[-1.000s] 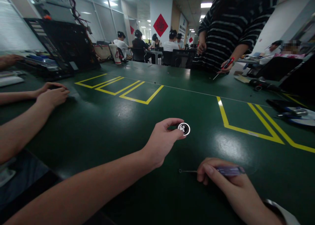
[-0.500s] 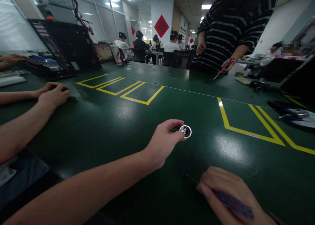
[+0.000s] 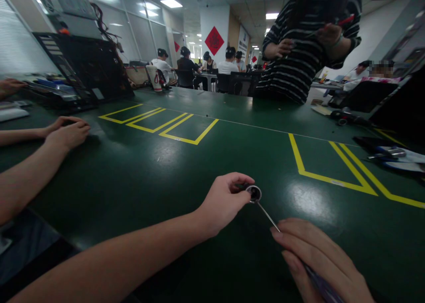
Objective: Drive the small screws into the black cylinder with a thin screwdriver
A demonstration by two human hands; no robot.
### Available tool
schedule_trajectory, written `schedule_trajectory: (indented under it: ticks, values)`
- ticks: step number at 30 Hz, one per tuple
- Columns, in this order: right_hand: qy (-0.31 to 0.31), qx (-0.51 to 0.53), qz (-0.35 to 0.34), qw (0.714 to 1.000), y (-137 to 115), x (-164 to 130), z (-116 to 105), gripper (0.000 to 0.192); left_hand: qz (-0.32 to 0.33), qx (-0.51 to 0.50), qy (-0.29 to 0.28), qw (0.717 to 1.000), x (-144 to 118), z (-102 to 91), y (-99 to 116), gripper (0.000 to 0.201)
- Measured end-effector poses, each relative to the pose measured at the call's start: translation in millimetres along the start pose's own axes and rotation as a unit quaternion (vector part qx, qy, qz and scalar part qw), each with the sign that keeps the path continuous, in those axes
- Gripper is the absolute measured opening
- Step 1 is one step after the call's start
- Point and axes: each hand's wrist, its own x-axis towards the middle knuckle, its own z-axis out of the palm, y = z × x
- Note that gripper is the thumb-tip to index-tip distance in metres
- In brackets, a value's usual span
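Between thumb and fingers, my left hand (image 3: 223, 202) grips a small round metal part (image 3: 254, 193) with a bright rim and a dark hollow face turned toward me. My right hand (image 3: 320, 254) is closed around a screwdriver with a dark purplish handle (image 3: 322, 285). Its thin metal shaft (image 3: 268, 215) points up and to the left, and its tip meets the lower rim of the round part; whether it reaches inside I cannot tell. Both hands are above the dark green table (image 3: 159, 179).
Yellow tape outlines (image 3: 195, 141) mark the table. A co-worker's hands (image 3: 66, 132) rest at the left, near a black computer case (image 3: 99, 73). Across the table stands a person in a striped top (image 3: 292, 51). Tools and a tray (image 3: 398, 157) lie at the right.
My right hand has brought the screwdriver up to the round part, whose face has tilted slightly and sits lower in view. The person opposite has raised both hands with the red-handled tool.
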Motion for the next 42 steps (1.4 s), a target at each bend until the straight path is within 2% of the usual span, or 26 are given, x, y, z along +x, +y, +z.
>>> schedule_trajectory:
  ticks: [6, 16, 27, 31, 37, 42]
  values:
    - [-0.012, -0.003, 0.042, 0.999, -2, 2, 5, 0.019, 0.011, 0.019, -0.018, 1.0, -1, 3.8, -5, 0.026]
    - [-0.023, -0.026, 0.027, 0.999, -2, 4, 7, 0.019, 0.02, 0.031, -0.034, 0.999, -4, 6.3, -5, 0.025]
    - [-0.024, -0.041, -0.007, 0.999, -1, 1, 4, 0.015, 0.029, 0.033, -0.02, 0.999, -3, 7.6, -12, 0.027]
    - [-0.034, -0.046, -0.005, 0.998, 0, 1, 5, 0.016, 0.026, 0.036, -0.022, 0.999, -4, 7.7, -10, 0.027]
    - [-0.03, -0.062, -0.009, 0.998, -1, 5, 6, 0.016, 0.057, 0.05, -0.028, 0.997, -1, 6.7, -15, 0.028]
    - [-0.03, -0.058, -0.008, 0.998, -2, 4, 7, 0.017, 0.05, 0.064, -0.018, 0.997, 0, 7.1, -16, 0.028]
